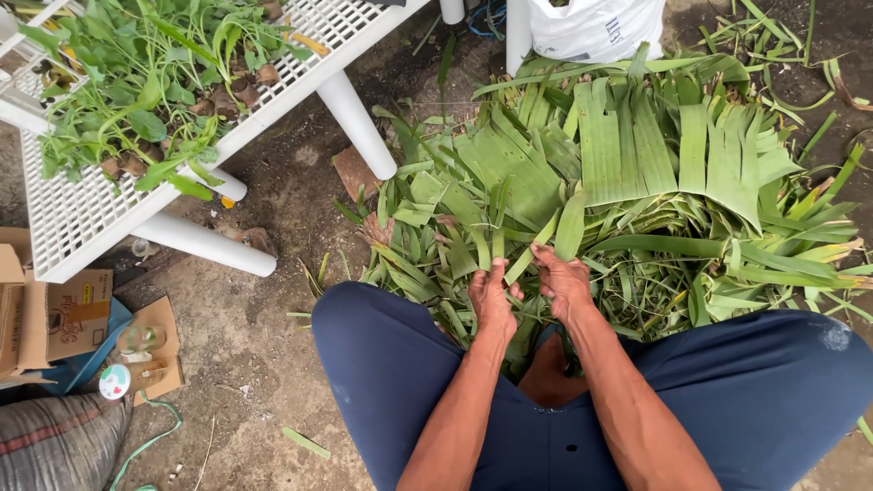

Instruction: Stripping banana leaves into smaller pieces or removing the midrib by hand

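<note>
From the head camera, a big heap of cut green leaves (637,182) covers the ground ahead of the person's knees in dark blue trousers (391,364). A white slatted rack (82,218) on round white legs stands to the left, loaded with leafy plants (145,82); a white sack (596,27) sits at the top edge behind the heap. The left hand (491,295) and right hand (564,282) meet just above the lap, each with fingers closed around narrow green leaf strips (536,245) that rise from the grips into the heap. At lower left lie an open brown cardboard box (55,318), a clear bottle with a white round cap (127,377) and a striped grey sack (55,445)
</note>
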